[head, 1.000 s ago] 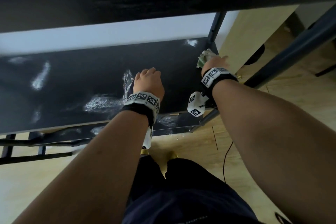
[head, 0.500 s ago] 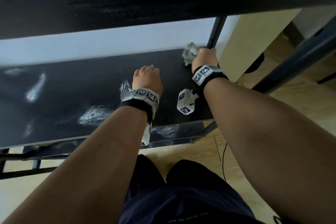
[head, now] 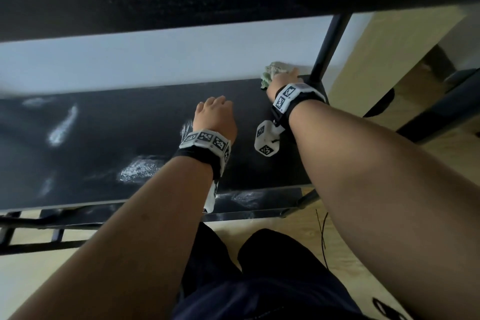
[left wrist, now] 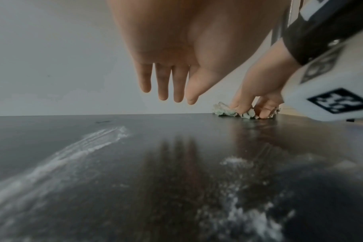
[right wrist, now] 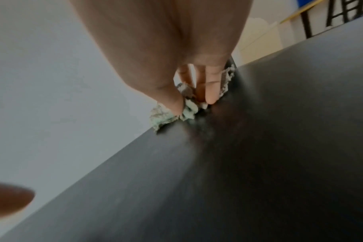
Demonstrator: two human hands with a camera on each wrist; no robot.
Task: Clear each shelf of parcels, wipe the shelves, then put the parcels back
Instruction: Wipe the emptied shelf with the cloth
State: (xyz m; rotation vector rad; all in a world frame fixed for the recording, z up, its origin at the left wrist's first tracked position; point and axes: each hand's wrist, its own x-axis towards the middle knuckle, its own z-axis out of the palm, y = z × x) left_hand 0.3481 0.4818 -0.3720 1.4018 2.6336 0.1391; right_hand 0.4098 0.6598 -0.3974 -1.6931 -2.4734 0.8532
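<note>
The right hand [head: 281, 79] has carried the crumpled green-and-white rag [head: 270, 74] from nearer the middle of the right end into the far right corner of the black shelf [head: 130, 138], where it now sits against the white wall [head: 155, 60] and just beside the dark upright post [head: 327, 44]. In the right wrist view the fingers [right wrist: 212, 91] and thumb curl over the rag [right wrist: 176, 113] and press it down at the shelf's far edge, so this hand is closed on the cloth. The left hand [head: 215, 114] hovers over the middle of the shelf, holding nothing; the left wrist view shows its fingers [left wrist: 162, 81] hanging straight and relaxed above the board, not touching it. The shelf carries no parcels in any view, so the clearing of this level looks done and the wiping is under way. The stretch around the right hand reads as dark and clean, while pale dusty smears [head: 140, 169] remain to the left and toward the near edge, seen also as white streaks [left wrist: 89, 147] under the left wrist. I judge that the corner pass is finishing the right end, and that most of the board leftward still wants wiping before any parcels return. More streaks show on the lower shelf [head: 249, 200] below.
</note>
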